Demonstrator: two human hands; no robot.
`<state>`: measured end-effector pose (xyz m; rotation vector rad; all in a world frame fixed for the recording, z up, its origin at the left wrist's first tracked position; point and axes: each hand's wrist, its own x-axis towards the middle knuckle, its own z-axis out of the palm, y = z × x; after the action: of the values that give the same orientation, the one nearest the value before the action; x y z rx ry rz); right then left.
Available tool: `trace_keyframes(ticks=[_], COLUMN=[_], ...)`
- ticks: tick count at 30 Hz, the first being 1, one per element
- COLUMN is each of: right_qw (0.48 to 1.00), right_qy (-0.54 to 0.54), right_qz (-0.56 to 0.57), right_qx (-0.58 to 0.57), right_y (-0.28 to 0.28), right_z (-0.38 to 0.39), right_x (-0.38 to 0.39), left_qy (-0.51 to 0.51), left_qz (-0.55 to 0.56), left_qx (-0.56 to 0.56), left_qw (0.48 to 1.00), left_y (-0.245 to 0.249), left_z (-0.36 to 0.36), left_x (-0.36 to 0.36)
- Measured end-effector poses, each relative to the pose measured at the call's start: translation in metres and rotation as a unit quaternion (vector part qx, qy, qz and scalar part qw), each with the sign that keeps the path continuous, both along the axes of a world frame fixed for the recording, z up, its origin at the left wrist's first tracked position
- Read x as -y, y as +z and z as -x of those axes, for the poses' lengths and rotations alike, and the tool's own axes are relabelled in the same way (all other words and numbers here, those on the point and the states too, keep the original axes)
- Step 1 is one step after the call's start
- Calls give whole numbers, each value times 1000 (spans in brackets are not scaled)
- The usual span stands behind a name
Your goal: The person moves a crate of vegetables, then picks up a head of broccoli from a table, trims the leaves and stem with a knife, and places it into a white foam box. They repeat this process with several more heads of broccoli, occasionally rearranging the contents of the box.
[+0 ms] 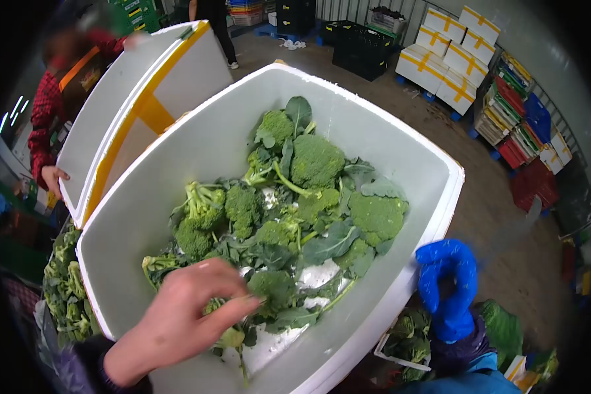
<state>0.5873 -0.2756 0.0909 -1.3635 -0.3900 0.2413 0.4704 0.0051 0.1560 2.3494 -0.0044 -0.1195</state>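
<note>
Broccoli heads (316, 161) with leaves and stems lie in a large white foam box (138, 203). Over the box's near left part is my left hand (187, 315), bare, with curled fingers and the thumb tip beside a broccoli head (272, 289). Whatever is between those fingertips is hidden. My right hand (448, 282) wears a blue glove and is closed at the outer right edge of the box. A blurred knife blade (530, 213) extends up and right from it; the handle is hidden by the glove.
Another person (46, 125) holds a white foam box (111, 111) at the left. More broccoli (65, 282) lies at the lower left. A small container of greens (410, 335) stands below my right hand. Taped foam boxes (443, 59) and stacked crates (512, 118) are at the back right.
</note>
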Motion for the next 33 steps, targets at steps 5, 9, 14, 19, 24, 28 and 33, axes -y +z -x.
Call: trace_keyframes(ticks=[5,9,14,19,24,28,33], right_qw=[993,991,981,983,981,991,994], right_qy=[83,67,130,142,159,112,79], right_qz=[-33,-31,-63,-73,-60,-74,-64], right_qx=[-75,-111,-131,-95,-92,-8,-29], right_y=[-6,-12,2,-2,-7,-15,-9], right_z=[-2,4,-5,-7,-7,-6,0], right_x=[13,20,14,13,17,9,3], left_qy=[-61,-25,98,139,149,162,186], left_qz=[-54,-40,-58,-30,-15,14,264], left_qx=[39,19,-82,-80,-90,-49,-40], left_qw=[996,999,990,987,985,986,945], left_y=[-65,-106,-128,-131,-134,-134,-80], left_z=[-103,-168,-213,-209,-211,-203,-171], left_x=[48,105,152,158,149,135,87])
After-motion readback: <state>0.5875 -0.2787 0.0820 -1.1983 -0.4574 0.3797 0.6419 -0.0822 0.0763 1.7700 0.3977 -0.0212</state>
